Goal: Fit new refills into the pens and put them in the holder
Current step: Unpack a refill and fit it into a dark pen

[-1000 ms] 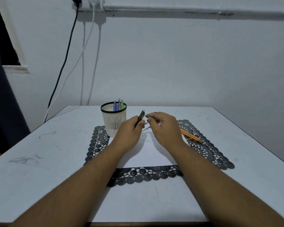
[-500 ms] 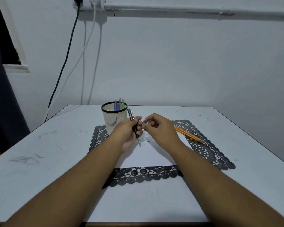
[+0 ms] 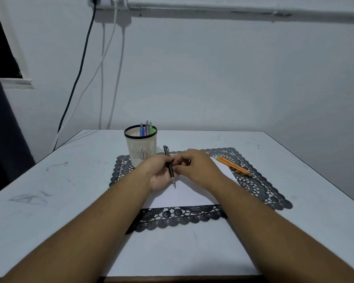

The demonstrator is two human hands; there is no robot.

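The left hand has its grip wrapped round a black pen, held nearly upright over the white sheet with its clip end up and its silver tip pointing down toward the paper. The right hand is pressed in close against the pen's middle, fingers curled as if pinching the barrel or some small part of it; from where I stand I can't tell exactly what that grip has hold of. The holder, a pale slotted cup with a black rim, stands just behind the left hand on the lace mat and already carries three coloured pens. A few orange refills lie off to the right on the mat's edge, well apart from the hands. The risk, as I judge it, is in the small parts: if the barrel is being twisted shut, a loose piece could slip from the fingers and roll across the paper, or the refill could sit crooked and jam the tip. A careless left elbow could also nudge the light holder over. The desk is white and scuffed with grey marks, set against a plain pale wall with cables hanging from a socket strip up left, and a dark curtain at the far left.
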